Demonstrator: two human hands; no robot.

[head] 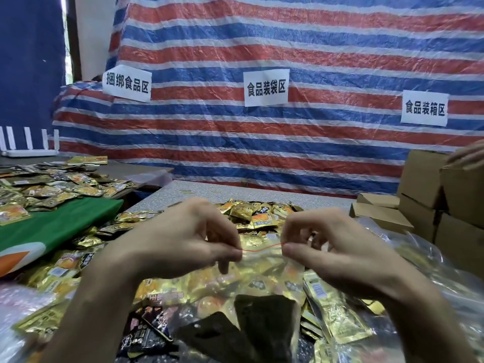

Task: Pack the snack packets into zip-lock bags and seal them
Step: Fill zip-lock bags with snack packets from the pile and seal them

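The left hand (183, 239) pinches the left end of the red seal strip (262, 248) on the zip-lock bag (264, 265). The bag is held above the heaped snack packets (251, 213), possibly still unsealed; blur hides it. The right hand (332, 244) pinches the strip's right end. Cardboard boxes (419, 179) stand far right.

Body in view: left hand (183, 239) and right hand (332, 244), both bare, plus left forearm (99, 297) and right forearm (419, 310), bare from wrist to the near frame edge. Wide-angle lens renders the forearms thick at the near edge, narrowing toward the wrists. Nails and finer detail too soft to read.
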